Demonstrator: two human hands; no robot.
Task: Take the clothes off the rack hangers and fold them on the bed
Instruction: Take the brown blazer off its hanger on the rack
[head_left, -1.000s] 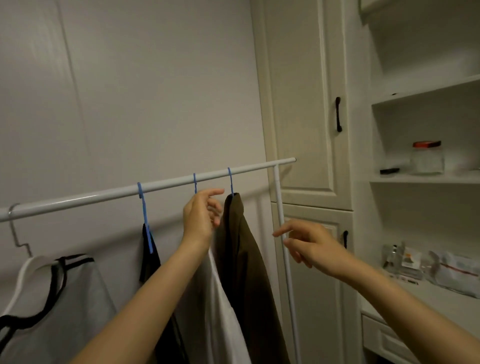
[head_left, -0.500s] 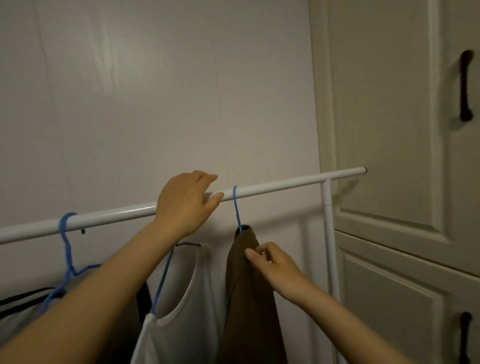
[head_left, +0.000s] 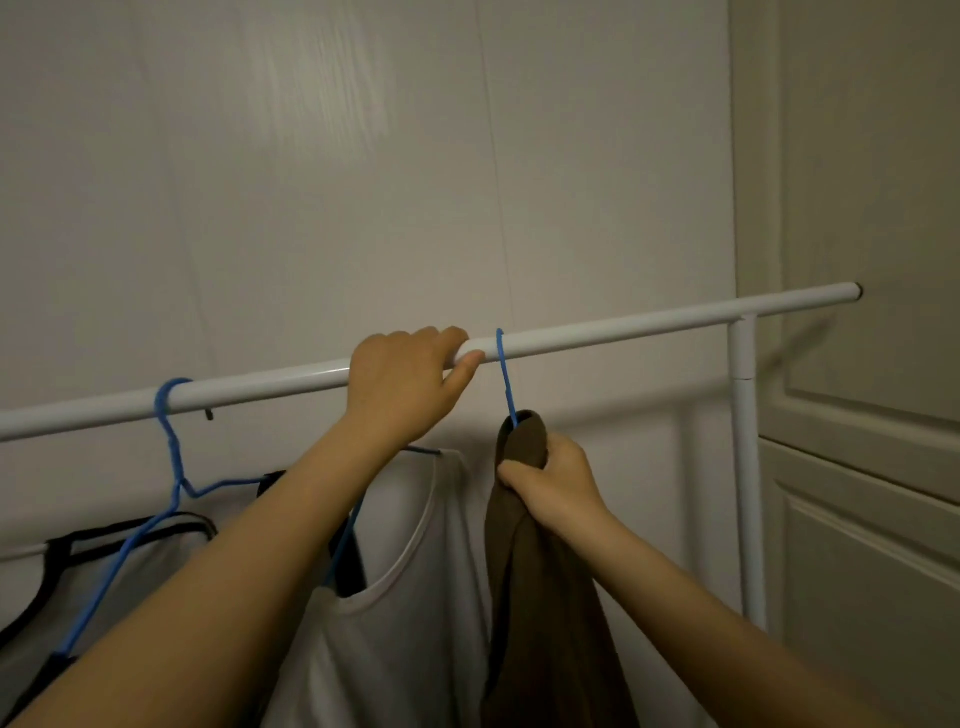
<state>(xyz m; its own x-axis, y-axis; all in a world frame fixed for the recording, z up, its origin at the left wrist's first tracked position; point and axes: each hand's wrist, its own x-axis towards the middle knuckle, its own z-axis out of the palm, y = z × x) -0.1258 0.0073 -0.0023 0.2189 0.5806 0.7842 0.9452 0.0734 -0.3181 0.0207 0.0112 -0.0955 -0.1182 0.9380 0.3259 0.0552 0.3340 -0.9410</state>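
Note:
A white rack rail (head_left: 623, 327) runs across the view. A brown garment (head_left: 545, 597) hangs from a blue hanger (head_left: 505, 379) near the rail's right end. My right hand (head_left: 550, 480) grips the top of the brown garment just under the hook. My left hand (head_left: 405, 384) is curled round the rail, just left of that hook. A white top (head_left: 415, 623) hangs to the left of the brown garment, partly behind my left arm. Further left, another blue hanger (head_left: 171, 457) carries a grey top with black trim (head_left: 104, 571).
The rack's white upright post (head_left: 748, 467) stands at the right. Cream cupboard doors (head_left: 872, 364) fill the right edge, close behind the rail's end. A pale wall lies behind the rack.
My right hand has closed on the top of the brown garment. My left hand has curled further round the rail. The view has moved closer to the rack.

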